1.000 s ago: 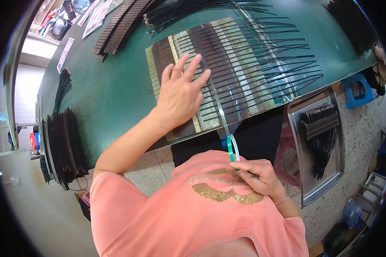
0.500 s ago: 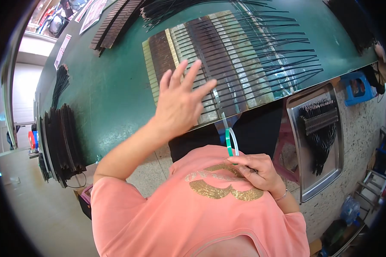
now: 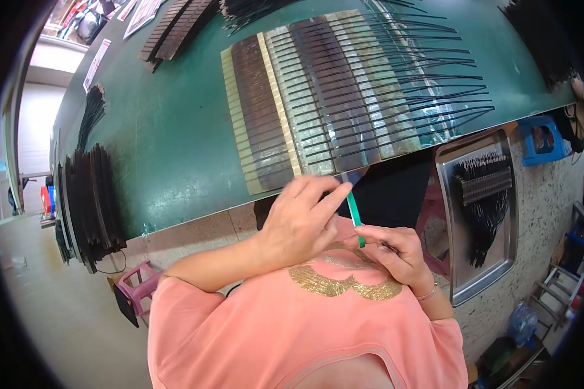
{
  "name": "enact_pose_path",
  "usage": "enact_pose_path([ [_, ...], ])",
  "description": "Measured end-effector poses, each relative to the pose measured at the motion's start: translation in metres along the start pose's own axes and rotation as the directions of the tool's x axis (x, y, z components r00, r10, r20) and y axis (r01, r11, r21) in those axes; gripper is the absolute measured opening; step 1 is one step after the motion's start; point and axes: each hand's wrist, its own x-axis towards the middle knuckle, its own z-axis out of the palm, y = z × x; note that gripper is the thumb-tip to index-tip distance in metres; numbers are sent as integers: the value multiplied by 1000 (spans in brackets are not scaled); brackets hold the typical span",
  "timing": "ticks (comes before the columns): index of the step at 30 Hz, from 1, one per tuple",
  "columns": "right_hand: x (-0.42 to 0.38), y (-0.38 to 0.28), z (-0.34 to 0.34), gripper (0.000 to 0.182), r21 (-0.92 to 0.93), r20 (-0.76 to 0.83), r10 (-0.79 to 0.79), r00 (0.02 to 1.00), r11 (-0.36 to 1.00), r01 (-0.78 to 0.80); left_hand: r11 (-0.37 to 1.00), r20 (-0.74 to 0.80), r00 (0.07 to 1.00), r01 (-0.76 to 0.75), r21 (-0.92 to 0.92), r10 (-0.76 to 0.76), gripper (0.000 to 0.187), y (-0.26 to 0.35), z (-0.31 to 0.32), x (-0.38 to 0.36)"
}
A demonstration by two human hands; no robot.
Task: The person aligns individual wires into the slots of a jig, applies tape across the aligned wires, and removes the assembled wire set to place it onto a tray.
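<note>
Just off the table's front edge, my left hand (image 3: 302,217) has its fingertips closed at the upper end of a narrow green strip (image 3: 353,209). The strip's lower end is pinched between the thumb and finger of my right hand (image 3: 396,251), close to the chest. Beyond my hands, a slotted board (image 3: 253,84) of brown, cream and translucent bands lies on the green table. Many thin black wires (image 3: 448,87) lie in rows across the board, their looped ends reaching past its right side. Clear tape crosses the wires.
Bundles of black wires (image 3: 94,207) hang over the table's (image 3: 169,142) left edge. Dark slotted bars (image 3: 178,32) lie at the back. A metal tray (image 3: 461,285) with black wires is on the right, near a blue stool (image 3: 542,139). A pink stool (image 3: 138,282) stands lower left.
My left hand has come back from over the board, and its spread fingers have closed at the green strip's upper end. My right hand stays at the lower end.
</note>
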Motion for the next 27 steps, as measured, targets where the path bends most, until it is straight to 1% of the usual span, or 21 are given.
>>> enact_pose_path([
  [3, 3, -3, -6, 38, -7, 70, -5, 998, 1000, 6, 981, -26, 991, 125, -145, -131, 50, 4, 17, 2],
  [4, 6, -4, -6, 38, -26, 90, -22, 996, 999, 24, 991, -239, 971, -12, -135, -21, 43, -5, 34, 7],
  [5, 9, -4, -7, 38, -44, 108, -39, 993, 998, 45, 984, -241, 970, -12, -175, -31, 42, -11, 38, 7],
  [7, 14, -5, -8, 39, 83, 0, 43, 999, 996, -43, 967, -237, 971, -21, -256, -41, 40, -16, 44, 7],
  [8, 17, -5, -9, 40, 150, -55, 90, 994, 985, -81, 949, -250, 965, 1, -315, -84, 33, -16, 48, 6],
  [9, 29, -18, -22, 38, 163, -59, 244, 968, 959, -231, 925, -225, 963, 58, -375, -151, 31, -15, 47, 4],
  [11, 52, -30, -44, 36, 28, -29, 484, 875, 875, -483, 855, -158, 948, 169, -491, -278, 27, -11, 44, 1],
  [12, 61, -31, -46, 36, -158, -38, 477, 878, 865, -477, 811, -184, 938, 143, -567, -294, 24, -11, 47, 0],
  [13, 70, -31, -45, 38, -340, -43, 469, 882, 824, -454, 758, -147, 933, 168, -630, -329, 25, -12, 50, -3],
  [14, 77, -33, -42, 42, -485, -17, 423, 906, 789, -378, 740, -127, 935, 173, -650, -331, 24, -13, 51, -4],
  [15, 82, -31, -42, 43, -589, -7, 372, 928, 749, -304, 722, -107, 937, 180, -668, -333, 24, -14, 52, -5],
  [17, 90, -24, -40, 44, -765, 36, 269, 962, 627, -147, 665, -66, 938, 190, -723, -340, 23, -15, 54, -7],
  [18, 95, -26, -38, 45, -793, 28, 275, 961, 591, -146, 635, -46, 939, 195, -747, -342, 23, -16, 55, -7],
  [21, 101, -26, -35, 44, -844, 48, 271, 961, 526, -106, 622, -43, 937, 195, -759, -346, 21, -15, 53, -6],
  [24, 103, -22, -35, 44, -827, 41, 260, 965, 551, -113, 696, -3, 958, 205, -689, -285, 20, -13, 45, -4],
  [27, 96, -17, -38, 46, -793, 17, 193, 981, 601, -104, 767, -11, 986, 122, -630, -166, 19, -10, 47, -4],
])
